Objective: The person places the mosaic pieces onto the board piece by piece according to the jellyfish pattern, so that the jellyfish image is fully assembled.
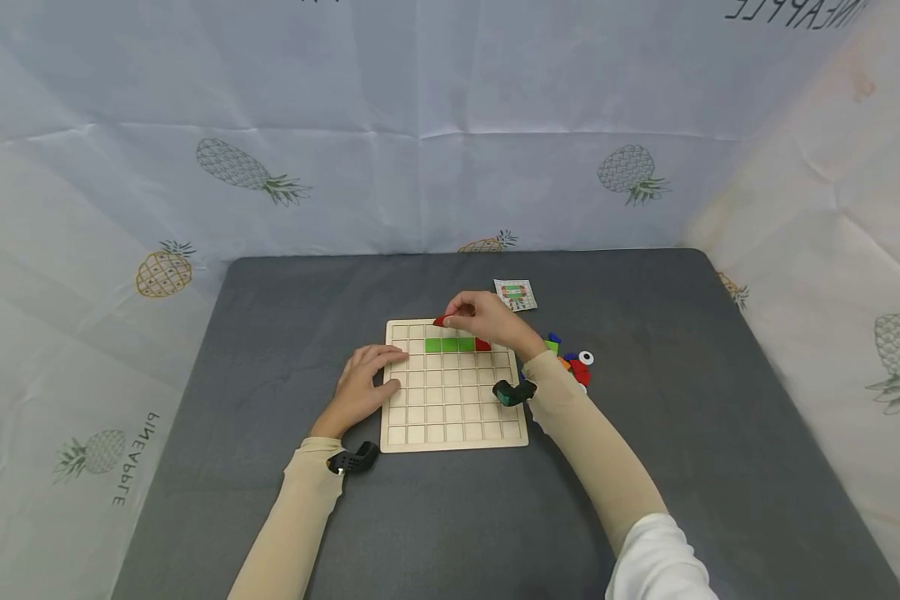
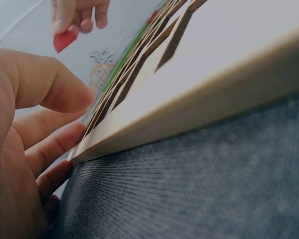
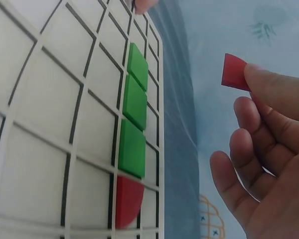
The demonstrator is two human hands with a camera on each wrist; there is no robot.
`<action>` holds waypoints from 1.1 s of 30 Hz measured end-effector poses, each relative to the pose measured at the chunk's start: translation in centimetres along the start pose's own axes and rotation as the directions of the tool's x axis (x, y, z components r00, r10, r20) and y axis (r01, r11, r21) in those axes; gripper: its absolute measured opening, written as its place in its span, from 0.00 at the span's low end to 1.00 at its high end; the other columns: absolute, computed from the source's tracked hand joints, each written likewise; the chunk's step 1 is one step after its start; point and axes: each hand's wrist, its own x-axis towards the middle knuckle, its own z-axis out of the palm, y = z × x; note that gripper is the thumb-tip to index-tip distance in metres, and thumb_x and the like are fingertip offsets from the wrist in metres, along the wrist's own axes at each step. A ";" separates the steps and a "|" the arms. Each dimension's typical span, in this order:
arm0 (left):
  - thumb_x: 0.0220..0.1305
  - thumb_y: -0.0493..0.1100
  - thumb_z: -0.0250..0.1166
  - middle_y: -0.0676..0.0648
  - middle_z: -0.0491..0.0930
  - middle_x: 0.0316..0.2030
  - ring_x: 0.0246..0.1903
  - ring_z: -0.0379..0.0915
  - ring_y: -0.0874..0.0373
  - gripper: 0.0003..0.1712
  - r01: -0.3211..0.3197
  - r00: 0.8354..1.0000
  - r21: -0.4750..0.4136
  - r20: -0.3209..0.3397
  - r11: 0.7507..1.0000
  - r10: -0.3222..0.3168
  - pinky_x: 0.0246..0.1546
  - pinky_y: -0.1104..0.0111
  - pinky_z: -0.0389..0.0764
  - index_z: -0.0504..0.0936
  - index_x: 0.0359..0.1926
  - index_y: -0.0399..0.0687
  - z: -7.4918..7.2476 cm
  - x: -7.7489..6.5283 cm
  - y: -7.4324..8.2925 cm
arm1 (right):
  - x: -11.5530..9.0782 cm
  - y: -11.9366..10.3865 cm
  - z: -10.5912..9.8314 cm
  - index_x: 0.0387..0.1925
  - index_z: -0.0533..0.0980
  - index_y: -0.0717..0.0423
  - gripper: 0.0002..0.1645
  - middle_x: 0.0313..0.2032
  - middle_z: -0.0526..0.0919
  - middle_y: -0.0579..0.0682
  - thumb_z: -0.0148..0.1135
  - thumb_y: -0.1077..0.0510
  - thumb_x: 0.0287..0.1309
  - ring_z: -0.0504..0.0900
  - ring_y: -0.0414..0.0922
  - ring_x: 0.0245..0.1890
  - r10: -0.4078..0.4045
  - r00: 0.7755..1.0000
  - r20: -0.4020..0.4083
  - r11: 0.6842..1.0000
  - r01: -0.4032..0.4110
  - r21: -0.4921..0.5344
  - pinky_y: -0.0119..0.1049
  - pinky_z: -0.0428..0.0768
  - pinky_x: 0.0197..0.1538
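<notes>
Curtained-off space, probably a makeshift studio, pineapple-print sheets [image 1: 420, 192] on three sides, dark grey table [image 1: 720, 450]

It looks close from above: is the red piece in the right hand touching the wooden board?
Apart: the right wrist view shows backdrop between the wooden board and the red piece pinched in the right hand.

The left sleeve [image 1: 291, 523] and right sleeve [image 1: 594, 454] are beige, the left wristband [image 1: 354, 460] black, the right wristband [image 1: 513, 393] black and green, the rumpled shirtsleeve [image 1: 660, 562] white.
</notes>
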 end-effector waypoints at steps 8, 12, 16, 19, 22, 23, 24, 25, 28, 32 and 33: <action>0.65 0.43 0.63 0.53 0.72 0.67 0.71 0.56 0.50 0.25 0.014 1.000 0.000 0.002 1.000 -0.014 0.69 0.42 0.57 0.80 0.64 0.58 0.0 0.1 -0.1 | 1.6 -0.2 1.6 0.44 0.84 0.49 0.10 0.43 0.85 0.48 0.60 0.51 0.71 0.82 0.46 0.41 0.014 1.000 -0.003 0.998 -0.014 -0.055 0.40 0.79 0.47; 0.65 0.43 0.63 0.53 0.72 0.67 0.71 0.56 0.50 0.25 0.018 1.000 0.000 0.005 1.000 -0.018 0.68 0.41 0.57 0.80 0.64 0.58 0.0 0.1 0.0 | 2.1 0.0 2.3 0.45 0.84 0.50 0.12 0.43 0.85 0.49 0.59 0.51 0.71 0.80 0.44 0.38 0.013 1.000 0.000 0.997 -0.013 -0.074 0.39 0.78 0.45; 0.65 0.43 0.63 0.53 0.72 0.67 0.71 0.56 0.51 0.25 0.019 1.000 0.002 0.005 1.000 -0.019 0.69 0.42 0.57 0.80 0.64 0.59 0.0 0.1 -0.1 | 2.6 0.0 3.1 0.46 0.84 0.52 0.11 0.42 0.83 0.50 0.60 0.52 0.71 0.77 0.44 0.36 0.030 1.000 -0.003 0.996 -0.030 -0.088 0.37 0.76 0.42; 0.66 0.43 0.63 0.53 0.72 0.67 0.71 0.57 0.51 0.25 0.018 1.000 0.003 0.005 1.000 -0.018 0.69 0.42 0.57 0.80 0.64 0.59 0.0 0.0 -0.1 | 3.0 0.2 3.7 0.43 0.85 0.53 0.10 0.42 0.84 0.51 0.60 0.55 0.71 0.75 0.43 0.34 0.026 1.000 -0.014 0.992 -0.028 -0.125 0.35 0.74 0.41; 0.66 0.43 0.63 0.53 0.72 0.67 0.71 0.57 0.51 0.25 0.016 1.000 0.001 0.005 1.000 -0.016 0.69 0.42 0.57 0.79 0.64 0.59 0.1 0.0 -0.2 | 3.4 0.4 4.1 0.40 0.87 0.54 0.09 0.41 0.86 0.51 0.62 0.56 0.69 0.76 0.42 0.35 0.017 1.000 -0.019 0.987 -0.020 -0.159 0.34 0.73 0.41; 0.66 0.44 0.63 0.53 0.72 0.67 0.71 0.56 0.51 0.25 0.016 1.000 -0.001 0.005 1.000 -0.016 0.69 0.42 0.57 0.79 0.64 0.59 0.1 0.0 -0.2 | 3.5 0.4 4.2 0.39 0.87 0.54 0.09 0.41 0.87 0.51 0.62 0.56 0.69 0.76 0.42 0.36 0.015 1.000 -0.017 0.985 -0.018 -0.170 0.34 0.73 0.42; 0.67 0.44 0.63 0.53 0.72 0.67 0.71 0.56 0.51 0.25 0.015 1.000 -0.002 0.005 1.000 -0.015 0.69 0.42 0.56 0.80 0.64 0.59 0.1 0.0 -0.2 | 3.6 0.5 4.3 0.39 0.87 0.53 0.09 0.42 0.87 0.50 0.63 0.56 0.69 0.77 0.43 0.36 0.019 1.000 -0.011 0.984 -0.021 -0.177 0.35 0.74 0.42; 0.67 0.44 0.63 0.53 0.72 0.67 0.71 0.56 0.51 0.25 0.015 1.000 -0.005 0.005 1.000 -0.014 0.69 0.42 0.56 0.80 0.64 0.59 0.1 0.0 -0.2 | 3.7 0.5 4.4 0.39 0.87 0.53 0.09 0.42 0.87 0.50 0.63 0.56 0.69 0.77 0.43 0.37 0.023 1.000 -0.006 0.982 -0.023 -0.189 0.36 0.74 0.43; 0.66 0.44 0.63 0.52 0.72 0.67 0.71 0.56 0.50 0.25 0.012 1.000 -0.009 0.005 1.000 -0.012 0.69 0.42 0.56 0.80 0.64 0.58 0.1 0.0 -0.2 | 3.8 0.7 4.7 0.40 0.88 0.51 0.09 0.44 0.88 0.48 0.63 0.55 0.69 0.77 0.45 0.42 0.038 0.999 0.014 0.971 -0.033 -0.238 0.40 0.73 0.55; 0.66 0.44 0.63 0.52 0.72 0.67 0.71 0.57 0.51 0.25 0.010 1.000 -0.008 -0.002 1.000 -0.010 0.69 0.43 0.56 0.80 0.64 0.58 0.1 0.0 -0.3 | 3.9 0.7 4.9 0.39 0.88 0.47 0.10 0.44 0.88 0.46 0.62 0.53 0.70 0.76 0.46 0.51 0.051 0.998 0.033 0.953 -0.039 -0.300 0.47 0.64 0.71; 0.66 0.43 0.63 0.52 0.72 0.67 0.71 0.57 0.51 0.25 0.009 1.000 -0.009 -0.004 1.000 -0.009 0.69 0.43 0.56 0.80 0.64 0.58 0.1 0.0 -0.3 | 3.9 0.7 4.9 0.39 0.88 0.47 0.10 0.44 0.88 0.45 0.62 0.52 0.70 0.76 0.46 0.51 0.047 0.998 0.037 0.948 -0.033 -0.316 0.48 0.62 0.73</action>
